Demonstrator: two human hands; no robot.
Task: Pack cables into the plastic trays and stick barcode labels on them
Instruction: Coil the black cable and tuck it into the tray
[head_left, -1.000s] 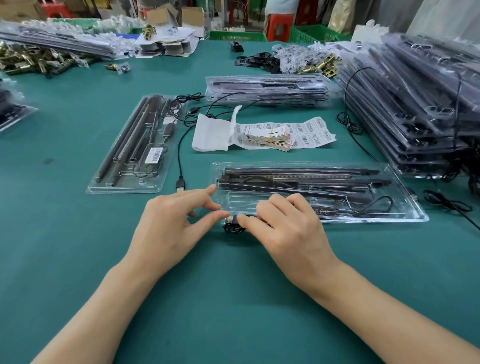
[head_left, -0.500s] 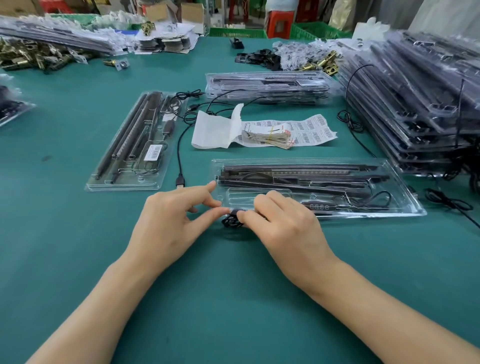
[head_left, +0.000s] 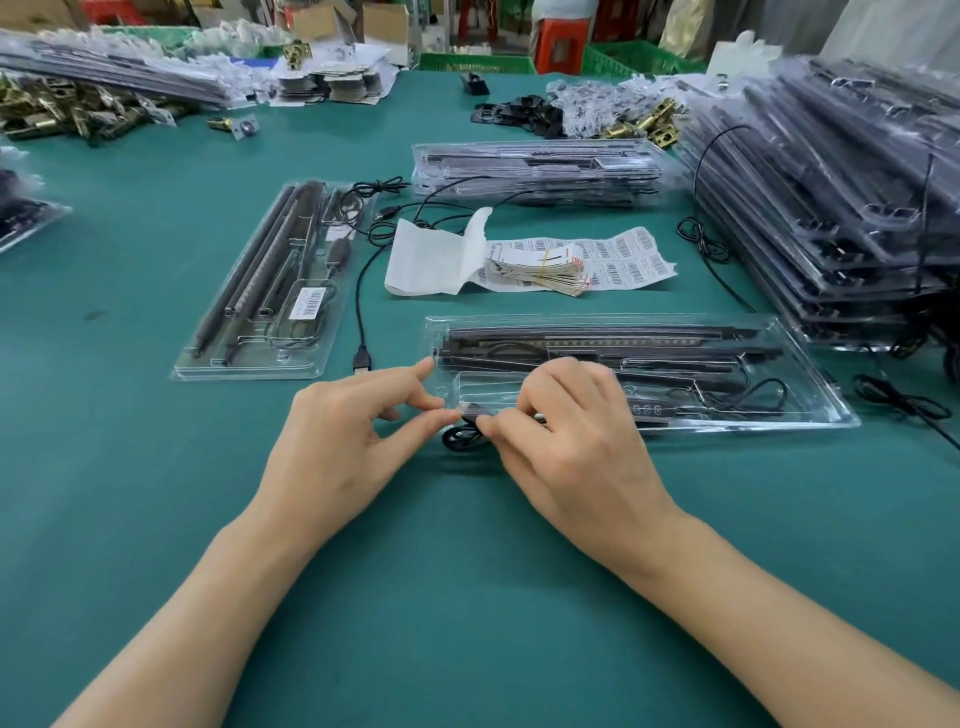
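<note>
Palms down over the green table, fingertips meeting. Right hand: curled fingers and thumb pinch the coiled black cable. Left hand: thumb and a bent finger nip the same cable's end, forefinger stretched toward the tray corner. Lies between both grips, coil on the table just outside the near rim of the clear tray. Beyond, barcode label sheet; farther left, a second packed tray bearing a label.
</note>
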